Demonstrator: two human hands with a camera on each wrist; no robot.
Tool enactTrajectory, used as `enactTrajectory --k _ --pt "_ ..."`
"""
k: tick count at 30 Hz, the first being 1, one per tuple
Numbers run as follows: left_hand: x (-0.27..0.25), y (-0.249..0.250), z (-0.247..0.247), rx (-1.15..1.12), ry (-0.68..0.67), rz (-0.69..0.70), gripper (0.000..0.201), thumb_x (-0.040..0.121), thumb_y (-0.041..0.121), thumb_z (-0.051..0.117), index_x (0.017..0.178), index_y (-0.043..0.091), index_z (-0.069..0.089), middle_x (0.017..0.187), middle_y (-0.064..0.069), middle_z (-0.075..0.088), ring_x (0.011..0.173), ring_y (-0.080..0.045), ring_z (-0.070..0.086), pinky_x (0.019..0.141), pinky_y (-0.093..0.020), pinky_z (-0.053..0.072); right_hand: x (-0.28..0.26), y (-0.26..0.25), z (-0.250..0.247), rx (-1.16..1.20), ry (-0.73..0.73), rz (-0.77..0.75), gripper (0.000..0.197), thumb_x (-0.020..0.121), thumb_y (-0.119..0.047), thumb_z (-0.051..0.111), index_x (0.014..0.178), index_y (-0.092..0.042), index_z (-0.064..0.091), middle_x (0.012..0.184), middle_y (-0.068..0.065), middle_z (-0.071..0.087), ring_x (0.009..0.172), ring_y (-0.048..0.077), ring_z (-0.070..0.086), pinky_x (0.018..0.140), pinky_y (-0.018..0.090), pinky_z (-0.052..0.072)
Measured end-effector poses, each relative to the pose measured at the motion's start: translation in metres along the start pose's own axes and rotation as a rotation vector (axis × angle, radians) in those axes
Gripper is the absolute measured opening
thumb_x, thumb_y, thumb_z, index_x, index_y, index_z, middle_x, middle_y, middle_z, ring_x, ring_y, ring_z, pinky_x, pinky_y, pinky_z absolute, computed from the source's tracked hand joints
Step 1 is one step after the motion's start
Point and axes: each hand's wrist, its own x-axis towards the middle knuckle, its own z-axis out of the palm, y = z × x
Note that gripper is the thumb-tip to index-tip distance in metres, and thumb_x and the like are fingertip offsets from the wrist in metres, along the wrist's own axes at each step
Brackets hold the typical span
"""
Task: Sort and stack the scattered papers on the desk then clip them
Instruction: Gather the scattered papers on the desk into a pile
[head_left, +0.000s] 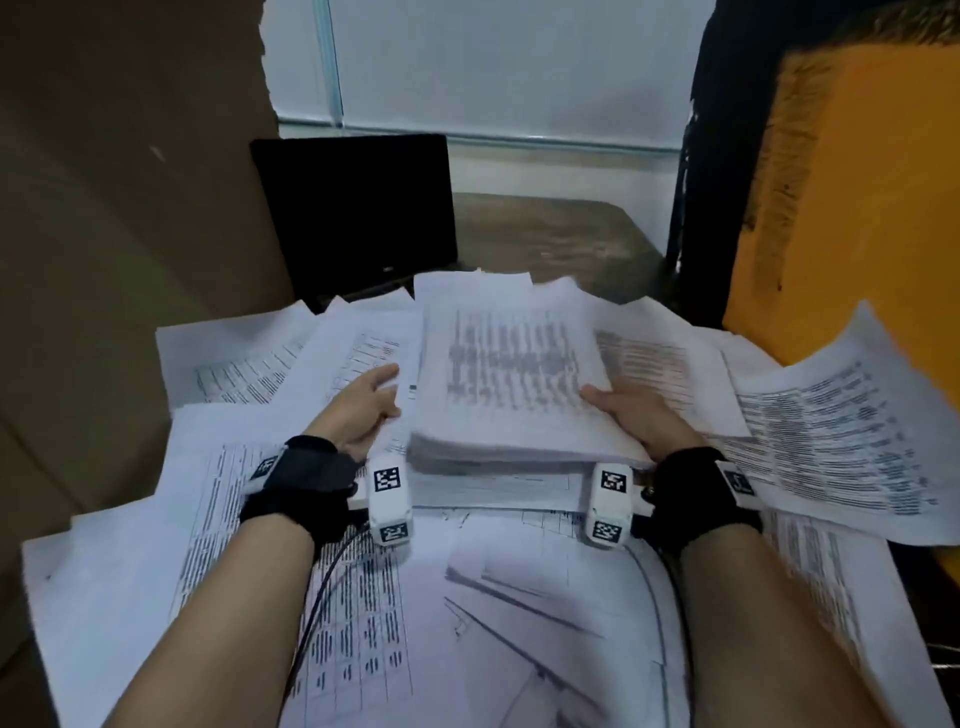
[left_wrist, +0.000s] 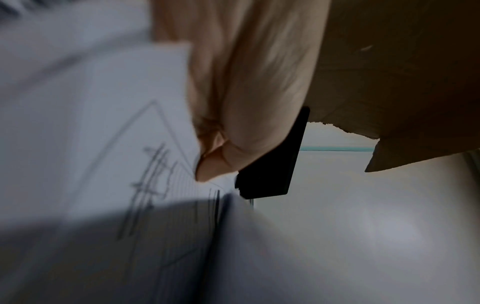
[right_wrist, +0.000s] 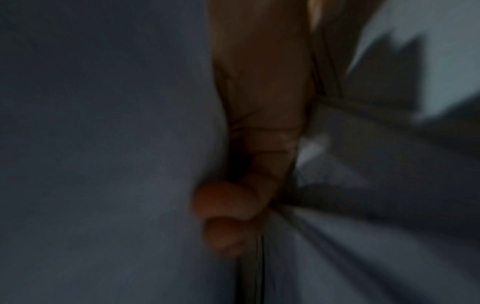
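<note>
**Stack held between both hands**

While the thick white stack of printed papers sits mid-desk on the loose scattered sheets, long axis running away from me, I have my right hand gripping its near right corner, thumb on top. My left hand lies flat just beside its left edge, fingers straight and together. A dark monitor stands behind. No clip visible.
</note>
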Motion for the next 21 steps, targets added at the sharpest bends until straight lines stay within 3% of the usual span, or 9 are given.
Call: enactTrajectory --k 2,3,5,6,9,12,15,17,21 --pt "0.001 -0.002 0.002 -0.063 0.013 -0.044 0.047 0.095 -0.008 0.036 0.139 0.007 0.044 0.139 -0.014 0.052 0.117 -0.026 0.058 0.100 -0.039 0.046 0.003 0.001 0.008 -0.100 -0.021 0.038 0.017 0.096 -0.011 0.055 0.109 -0.005 0.064 0.102 0.014 0.071 0.058 0.008 0.066 0.058 0.016 0.053" --pt "-0.004 0.001 0.006 -0.082 0.024 -0.060 0.034 0.099 0.003 0.039 0.130 0.005 0.053 0.124 -0.014 0.064 0.102 -0.025 0.065 0.095 -0.042 0.050 0.004 0.001 0.012 -0.120 -0.038 0.055 0.016 0.096 -0.009 0.054 0.108 -0.005 0.064 0.100 0.015 0.071 0.058 0.010 0.066 0.059 0.019 0.054" --pt "-0.010 0.004 0.012 -0.039 -0.024 -0.068 0.032 0.101 0.031 0.044 0.105 0.008 0.066 0.095 -0.005 0.073 0.080 -0.017 0.071 0.076 -0.034 0.053 0.000 0.002 0.020 -0.059 -0.097 0.112 0.015 0.096 -0.001 0.050 0.102 0.000 0.063 0.079 0.012 0.073 0.054 0.014 0.068 0.050 0.021 0.054" --pt "-0.009 0.004 0.014 0.052 -0.077 -0.060 0.033 0.099 0.036 0.046 0.103 0.010 0.065 0.093 0.000 0.072 0.080 -0.015 0.071 0.073 -0.031 0.052 -0.004 0.000 0.024 -0.016 -0.145 0.141 0.015 0.096 0.004 0.047 0.100 0.003 0.061 0.073 0.010 0.073 0.054 0.015 0.069 0.048 0.022 0.054" --pt "-0.004 0.002 0.012 0.186 -0.144 0.024 0.034 0.095 0.008 0.053 0.128 0.000 0.052 0.112 -0.010 0.067 0.099 -0.026 0.066 0.088 -0.038 0.052 -0.005 0.001 0.024 0.025 -0.201 0.138 0.019 0.094 0.003 0.048 0.107 0.003 0.062 0.080 0.012 0.072 0.063 0.019 0.070 0.055 0.026 0.058" --pt "0.000 0.004 0.001 0.076 -0.067 0.049 0.034 0.095 0.000 0.049 0.129 0.006 0.048 0.107 -0.011 0.066 0.071 -0.015 0.071 0.063 -0.026 0.058 -0.012 -0.005 -0.001 0.011 -0.069 0.153 0.011 0.095 -0.011 0.055 0.102 -0.004 0.058 0.066 0.006 0.061 0.046 0.011 0.057 0.042 0.020 0.048" --pt "0.001 0.005 -0.004 -0.134 -0.007 0.077 0.031 0.099 0.004 0.044 0.128 0.015 0.046 0.097 -0.006 0.065 0.058 -0.009 0.071 0.047 -0.021 0.054 -0.020 -0.002 -0.035 0.076 -0.034 0.268 0.026 0.093 -0.020 0.060 0.111 -0.002 0.053 0.088 0.027 0.071 0.066 0.029 0.072 0.053 0.025 0.058" --pt "0.003 0.003 -0.007 -0.227 0.013 0.083 0.029 0.100 0.008 0.043 0.128 0.015 0.045 0.100 -0.007 0.065 0.062 -0.011 0.071 0.052 -0.026 0.057 -0.020 0.003 -0.053 0.207 -0.002 0.289 0.040 0.094 -0.027 0.061 0.127 -0.011 0.045 0.101 0.032 0.069 0.084 0.037 0.073 0.062 0.030 0.060" --pt "0.003 0.003 -0.011 -0.251 0.013 0.096 0.042 0.098 0.014 0.047 0.139 0.010 0.042 0.108 -0.007 0.066 0.083 -0.018 0.068 0.089 -0.042 0.052 -0.008 0.006 -0.054 0.447 0.018 0.140 0.044 0.097 -0.025 0.057 0.139 -0.018 0.045 0.120 0.030 0.062 0.103 0.041 0.066 0.080 0.037 0.061"
